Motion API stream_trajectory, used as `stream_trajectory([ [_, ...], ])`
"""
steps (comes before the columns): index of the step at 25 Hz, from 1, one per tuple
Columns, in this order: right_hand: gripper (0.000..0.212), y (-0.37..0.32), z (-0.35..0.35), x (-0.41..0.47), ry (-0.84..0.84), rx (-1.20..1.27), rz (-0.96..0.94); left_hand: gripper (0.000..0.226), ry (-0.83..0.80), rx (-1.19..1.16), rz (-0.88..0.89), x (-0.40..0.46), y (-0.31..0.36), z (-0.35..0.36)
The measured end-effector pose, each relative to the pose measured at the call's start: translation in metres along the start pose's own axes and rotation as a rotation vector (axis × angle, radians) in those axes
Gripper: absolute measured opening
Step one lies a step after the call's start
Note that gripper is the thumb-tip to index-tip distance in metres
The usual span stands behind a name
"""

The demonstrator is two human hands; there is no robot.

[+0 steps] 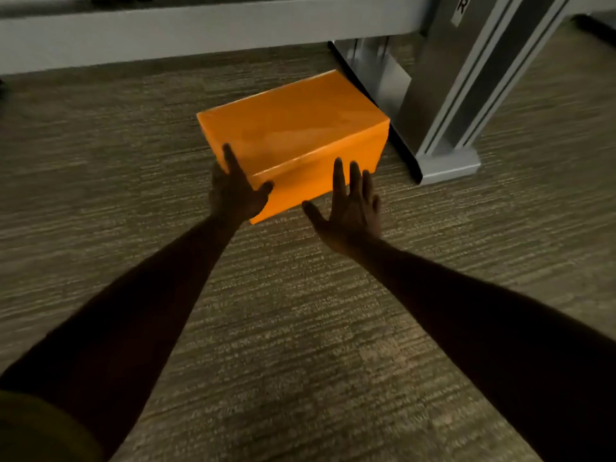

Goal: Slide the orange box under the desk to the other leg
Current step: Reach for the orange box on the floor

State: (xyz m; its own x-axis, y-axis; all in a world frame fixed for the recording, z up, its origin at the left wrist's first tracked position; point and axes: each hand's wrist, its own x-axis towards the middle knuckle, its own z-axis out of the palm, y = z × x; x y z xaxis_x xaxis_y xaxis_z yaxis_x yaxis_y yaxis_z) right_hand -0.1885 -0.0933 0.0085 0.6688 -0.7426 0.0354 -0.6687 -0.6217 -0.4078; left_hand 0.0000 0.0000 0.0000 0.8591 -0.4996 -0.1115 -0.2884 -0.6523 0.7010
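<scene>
The orange box (293, 128) sits on the carpet under the desk, its far right corner close to the grey metal desk leg (443, 105). My left hand (235, 190) grips the box's near left corner, fingers along the left side and thumb on the front face. My right hand (350, 208) is spread with its fingers apart at the box's near face, the fingertips at its lower right edge; I cannot tell if they touch it.
A grey crossbar (200, 35) of the desk runs across the top. The leg's foot (446, 165) lies on the carpet right of the box. Striped carpet (100, 145) stretches away to the left of the box.
</scene>
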Motion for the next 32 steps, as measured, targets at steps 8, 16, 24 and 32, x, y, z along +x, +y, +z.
stream_trajectory([
  [8,0.100,-0.015,0.041,0.006,-0.037,0.133,-0.007,0.080,-0.069,-0.506,-0.321,0.024,-0.007,0.006],
  [16,0.098,-0.029,0.048,0.031,-0.069,0.645,0.351,0.037,-0.211,-0.562,-0.373,-0.026,0.002,0.033],
  [24,0.094,-0.006,0.035,0.024,-0.079,0.797,0.416,0.057,0.078,-0.443,-0.412,-0.016,-0.020,0.004],
  [32,0.069,0.022,0.026,0.022,-0.152,0.752,0.333,0.068,-0.236,-0.437,-0.077,0.043,-0.035,-0.028],
])
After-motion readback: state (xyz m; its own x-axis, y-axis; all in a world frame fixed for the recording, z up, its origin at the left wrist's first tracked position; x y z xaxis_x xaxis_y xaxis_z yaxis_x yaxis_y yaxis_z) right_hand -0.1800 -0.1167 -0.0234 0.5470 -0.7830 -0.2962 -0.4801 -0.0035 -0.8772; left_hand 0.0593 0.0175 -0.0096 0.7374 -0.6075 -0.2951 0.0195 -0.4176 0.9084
